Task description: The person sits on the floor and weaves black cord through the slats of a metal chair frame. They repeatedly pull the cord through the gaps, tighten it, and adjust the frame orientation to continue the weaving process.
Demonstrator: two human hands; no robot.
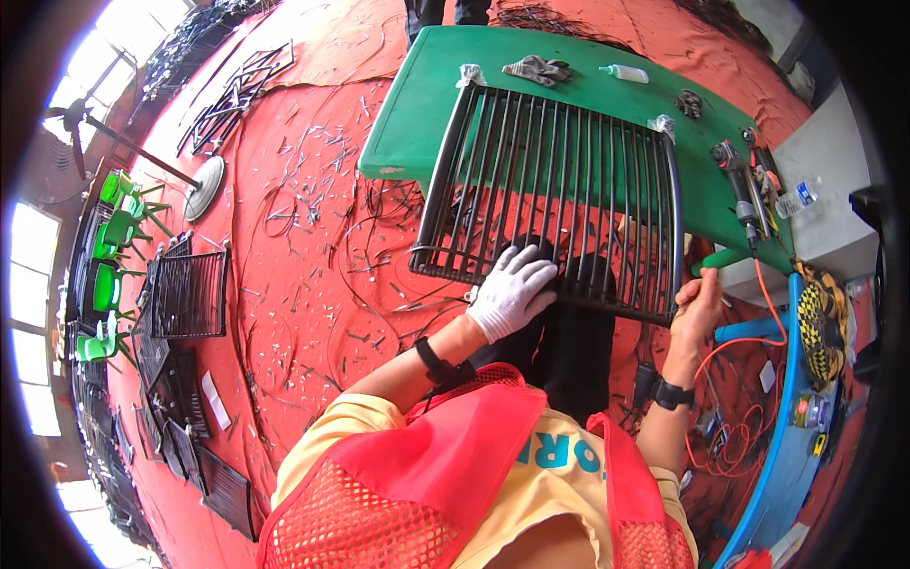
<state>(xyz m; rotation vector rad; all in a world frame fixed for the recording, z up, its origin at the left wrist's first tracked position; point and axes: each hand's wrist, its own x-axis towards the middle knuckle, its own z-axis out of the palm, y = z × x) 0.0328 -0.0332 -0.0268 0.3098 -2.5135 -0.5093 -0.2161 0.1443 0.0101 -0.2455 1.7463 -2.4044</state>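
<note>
head view: black barred rack [559,199] across the near edge of green worktop [403,123], far part resting on top, near part sticking out over red floor covering [303,313] and the wearer's dark-clad legs. white wrapping [471,74] on far left corner, same sort on far right corner.

left hand [515,292], in white glove, laid over near rail and bar ends, left of the rail's midpoint, fingers mostly extended; underside hidden, cannot tell if clamped on. right hand [699,302], bare, fingers curled in, right at rack's near right corner; cannot tell if gripping it or just against it. dark band on each wrist.

on green worktop, far side: grey gloves [536,69], small white bottle [626,73] to the right of them, crumpled dark glove [689,103] farther right. toward right end: power drill [737,180], orange cable [773,308] trailing down near it. just right of that, clear plastic bottle [797,197]. near right: long blue edge [773,465], yellow-and-black bundle [817,327] beside it.

left: fan on round base [204,187], green chairs [112,237], more black racks [194,294] heaped nearby. far left: loose dark bars [232,100]. scraps all over floor covering.
</note>
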